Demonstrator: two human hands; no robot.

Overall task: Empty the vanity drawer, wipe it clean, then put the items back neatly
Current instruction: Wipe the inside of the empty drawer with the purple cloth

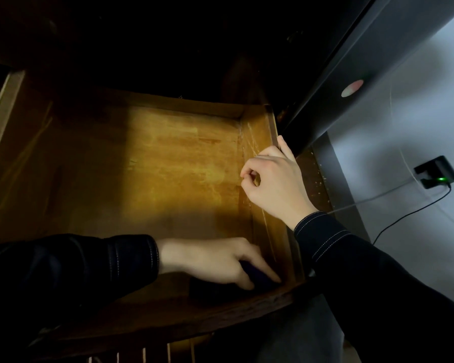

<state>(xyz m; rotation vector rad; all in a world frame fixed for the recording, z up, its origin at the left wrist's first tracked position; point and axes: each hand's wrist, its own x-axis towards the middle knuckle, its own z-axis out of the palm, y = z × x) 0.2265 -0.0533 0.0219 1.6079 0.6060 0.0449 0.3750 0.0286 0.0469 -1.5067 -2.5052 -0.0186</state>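
Note:
The wooden vanity drawer is pulled out below me, and its worn yellow-brown floor is bare. My left hand is down in the near right corner, pressing a dark cloth onto the drawer floor. Most of that cloth lies in shadow under the hand. My right hand rests on the drawer's right side wall, with the fingers curled over its top edge and one fingertip on the outside. Both arms wear dark sleeves with light stitching.
A dark cabinet stands right of the drawer. A black charger with a green light sits in a wall socket at the far right, its cables trailing down the pale wall. The space above the drawer is dark.

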